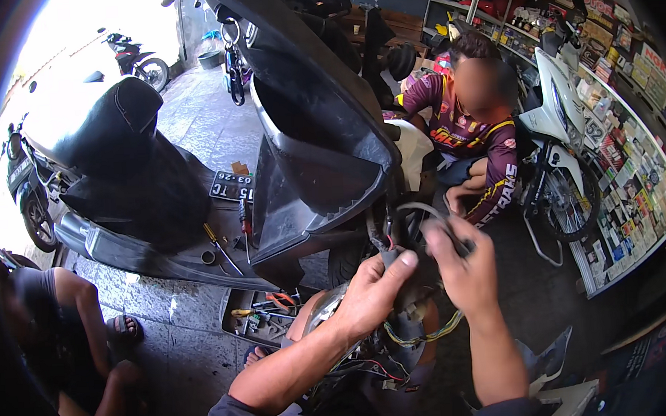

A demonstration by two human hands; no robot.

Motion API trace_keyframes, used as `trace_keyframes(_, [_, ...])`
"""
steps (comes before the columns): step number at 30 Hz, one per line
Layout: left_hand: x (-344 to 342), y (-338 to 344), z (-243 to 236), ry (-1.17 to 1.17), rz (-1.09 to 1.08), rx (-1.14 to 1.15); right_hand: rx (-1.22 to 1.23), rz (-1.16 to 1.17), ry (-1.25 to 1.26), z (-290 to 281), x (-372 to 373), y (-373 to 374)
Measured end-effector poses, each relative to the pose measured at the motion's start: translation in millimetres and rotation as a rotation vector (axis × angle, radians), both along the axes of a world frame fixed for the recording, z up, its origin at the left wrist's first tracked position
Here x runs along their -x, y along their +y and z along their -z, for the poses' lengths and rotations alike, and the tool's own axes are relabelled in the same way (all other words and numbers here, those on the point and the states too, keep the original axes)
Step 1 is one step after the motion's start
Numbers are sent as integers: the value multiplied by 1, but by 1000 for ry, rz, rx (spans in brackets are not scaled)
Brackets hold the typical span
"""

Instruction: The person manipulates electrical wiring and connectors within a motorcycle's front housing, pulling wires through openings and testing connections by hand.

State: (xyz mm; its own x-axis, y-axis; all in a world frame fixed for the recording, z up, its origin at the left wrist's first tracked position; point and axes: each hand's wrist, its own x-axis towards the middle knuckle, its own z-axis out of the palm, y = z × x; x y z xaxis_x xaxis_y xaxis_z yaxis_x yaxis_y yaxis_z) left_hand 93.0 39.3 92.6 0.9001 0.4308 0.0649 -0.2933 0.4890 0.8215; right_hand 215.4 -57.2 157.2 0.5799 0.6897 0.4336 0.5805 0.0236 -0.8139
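My left hand (pixel 378 285) is closed, thumb on top, on a dark wire bundle (pixel 377 228) that comes down from the front of the scooter (pixel 324 186). A bit of red wire shows just above the fingers. To its right my right hand (pixel 464 269), blurred by motion, has its fingers curled around a dark flexible strip (pixel 416 207), which arcs over towards the left hand. I cannot tell whether the strip is tape or cable. Below both hands, a headlight unit (pixel 327 310) with loose wires and a yellowish wire bundle (pixel 426 337) sits at my lap.
A tool tray (pixel 241 329) stands on the floor at the left. Screwdrivers (pixel 211 233) and a licence plate (pixel 232 186) lie on the scooter's footboard. One person (pixel 464 126) crouches opposite, another (pixel 76 327) sits at lower left. A white motorcycle (pixel 558 113) stands at right.
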Motion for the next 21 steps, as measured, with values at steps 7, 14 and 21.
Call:
trace_keyframes(7, [-15, -11, 0, 9, -76, 293, -115, 85, -53, 46, 58, -62])
trace_keyframes(14, [-23, -21, -10, 105, -231, 213, -77, 256, -328, 66, 64, -53])
trace_keyframes(21, [-24, -24, -8, 120, -299, 45, 15, 289, -231, 74, 65, -47])
